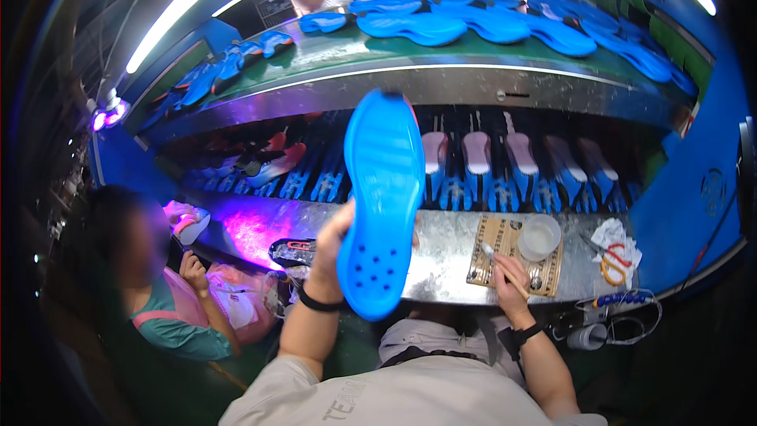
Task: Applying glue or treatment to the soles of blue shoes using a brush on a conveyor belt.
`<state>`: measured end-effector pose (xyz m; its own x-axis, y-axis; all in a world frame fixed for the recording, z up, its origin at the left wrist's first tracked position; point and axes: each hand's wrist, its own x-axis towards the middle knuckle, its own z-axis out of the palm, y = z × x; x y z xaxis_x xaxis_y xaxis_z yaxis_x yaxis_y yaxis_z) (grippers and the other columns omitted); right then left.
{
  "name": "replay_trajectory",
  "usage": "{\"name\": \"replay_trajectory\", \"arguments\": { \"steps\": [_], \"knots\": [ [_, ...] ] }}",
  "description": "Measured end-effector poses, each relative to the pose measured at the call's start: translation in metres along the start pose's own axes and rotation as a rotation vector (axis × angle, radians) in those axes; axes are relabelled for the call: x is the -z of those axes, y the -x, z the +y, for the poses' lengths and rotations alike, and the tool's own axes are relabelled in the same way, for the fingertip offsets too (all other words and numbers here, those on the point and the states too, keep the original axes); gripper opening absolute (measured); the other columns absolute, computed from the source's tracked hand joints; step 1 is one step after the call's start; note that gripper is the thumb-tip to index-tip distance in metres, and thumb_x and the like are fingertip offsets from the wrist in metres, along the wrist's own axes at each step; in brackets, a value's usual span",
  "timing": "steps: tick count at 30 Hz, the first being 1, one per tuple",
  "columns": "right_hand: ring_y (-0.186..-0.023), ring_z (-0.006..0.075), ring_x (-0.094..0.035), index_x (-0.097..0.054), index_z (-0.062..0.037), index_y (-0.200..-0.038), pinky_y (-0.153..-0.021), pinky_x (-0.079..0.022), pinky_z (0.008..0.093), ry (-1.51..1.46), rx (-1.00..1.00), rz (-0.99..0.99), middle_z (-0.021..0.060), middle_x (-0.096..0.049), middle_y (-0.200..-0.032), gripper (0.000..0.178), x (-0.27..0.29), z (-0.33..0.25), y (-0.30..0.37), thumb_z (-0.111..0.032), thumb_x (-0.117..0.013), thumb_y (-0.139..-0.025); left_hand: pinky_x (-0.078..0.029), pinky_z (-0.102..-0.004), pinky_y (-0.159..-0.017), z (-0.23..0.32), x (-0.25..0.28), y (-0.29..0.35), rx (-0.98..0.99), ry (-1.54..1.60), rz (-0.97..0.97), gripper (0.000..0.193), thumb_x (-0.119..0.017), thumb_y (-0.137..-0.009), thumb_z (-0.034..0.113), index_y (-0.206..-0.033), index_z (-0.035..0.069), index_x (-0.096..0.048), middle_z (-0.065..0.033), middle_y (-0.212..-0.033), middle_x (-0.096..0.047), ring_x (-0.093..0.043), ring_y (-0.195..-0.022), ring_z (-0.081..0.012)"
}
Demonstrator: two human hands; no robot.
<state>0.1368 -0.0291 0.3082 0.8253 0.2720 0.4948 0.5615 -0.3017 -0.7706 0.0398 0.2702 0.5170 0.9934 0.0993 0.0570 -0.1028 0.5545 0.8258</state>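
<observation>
The scene was viewed from the person's head, through the left of two fisheye cameras worn side by side, tipped downward and forward. The pale shirt (410, 398) was taken in from above along the lower edge. A blue insole (384, 209) was framed centrally at close range, the metal worktop (443, 260) was overlooked just beyond, and the green upper deck (335, 59) was seen farther off, near the top. Straight edges were bent toward the dark rim.
</observation>
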Motion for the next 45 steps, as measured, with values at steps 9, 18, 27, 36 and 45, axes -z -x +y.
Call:
{"name": "replay_trajectory", "arguments": {
  "steps": [9, 18, 27, 36, 45],
  "knots": [
    [-0.092, 0.0337, -0.069, -0.073, 0.0006, -0.109, -0.083, -0.055, 0.0381, 0.002, -0.014, 0.009, 0.0175, -0.071, -0.1, 0.021, -0.001, -0.005, -0.001, -0.004, -0.067, -0.089, -0.058, -0.0391, -0.084, 0.187, 0.054, -0.191, -0.406, -0.254, 0.533, 0.041, -0.051, -0.103, 0.023, -0.131, -0.006, -0.056, -0.0197, -0.117, -0.068, -0.07, -0.099, -0.0243],
    [-0.091, 0.0348, -0.07, -0.074, 0.0005, -0.107, -0.082, -0.056, 0.0389, -0.004, -0.054, 0.002, 0.0177, -0.072, -0.099, 0.022, -0.001, -0.008, -0.004, -0.003, -0.068, -0.086, -0.041, -0.0399, -0.113, 0.187, 0.072, -0.225, -0.397, -1.666, 0.497, 0.09, -0.06, -0.093, 0.064, -0.151, -0.002, -0.045, -0.0305, -0.143, -0.056, -0.055, -0.135, -0.0366],
    [-0.083, 0.0324, -0.07, -0.075, -0.0011, -0.106, -0.073, -0.055, 0.0382, 0.04, -0.081, -0.018, 0.0166, -0.071, -0.093, 0.023, -0.001, -0.011, -0.011, -0.001, -0.069, -0.084, -0.043, -0.0421, -0.113, 0.246, 0.124, -0.305, -0.215, -1.336, 0.21, 0.078, -0.062, -0.095, 0.055, -0.152, 0.002, -0.047, -0.027, -0.152, -0.049, -0.052, -0.138, -0.0384],
    [-0.082, 0.0322, -0.07, -0.075, 0.001, -0.105, -0.075, -0.056, 0.0391, 0.014, -0.138, -0.038, 0.0171, -0.072, -0.092, 0.025, -0.002, -0.009, -0.014, 0.001, -0.071, -0.08, -0.054, -0.0476, -0.097, 0.298, 0.245, -0.346, -0.118, -2.584, 0.613, 0.026, -0.06, -0.087, 0.011, -0.107, 0.001, -0.074, -0.0265, -0.113, -0.071, -0.068, -0.111, -0.0398],
    [-0.084, 0.0327, -0.07, -0.075, 0.0006, -0.107, -0.076, -0.056, 0.0391, -0.015, -0.095, -0.041, 0.0173, -0.072, -0.095, 0.024, -0.003, -0.012, -0.012, -0.002, -0.069, -0.083, -0.055, -0.0479, -0.076, 0.275, 0.169, -0.246, -0.61, -2.32, 0.259, 0.017, -0.061, -0.076, 0.008, -0.086, 0.0, -0.072, -0.0258, -0.084, -0.07, -0.069, -0.082, -0.0428]
  ]
}}
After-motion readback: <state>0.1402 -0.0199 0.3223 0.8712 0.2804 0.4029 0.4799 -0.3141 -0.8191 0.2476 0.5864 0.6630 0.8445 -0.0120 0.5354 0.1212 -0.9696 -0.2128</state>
